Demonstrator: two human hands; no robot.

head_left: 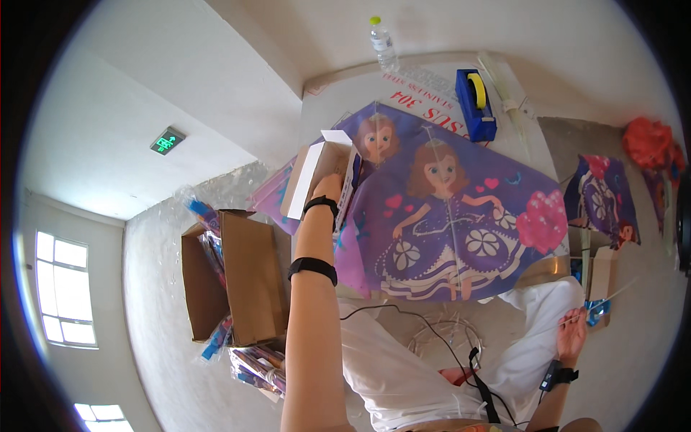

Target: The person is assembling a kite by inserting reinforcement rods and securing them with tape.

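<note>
While the left hand point(328, 187) is reaching into the box point(306, 181), grip unseen, the right hand point(571, 333) should be keeping its pinched rod point(613, 293) steady.

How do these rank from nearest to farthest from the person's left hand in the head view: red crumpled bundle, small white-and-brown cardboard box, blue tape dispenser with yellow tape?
1. Small white-and-brown cardboard box: nearest; the left hand reaches inside.
2. Blue tape dispenser: ahead, to the hand's right.
3. Red crumpled bundle: farthest, far right.
</note>
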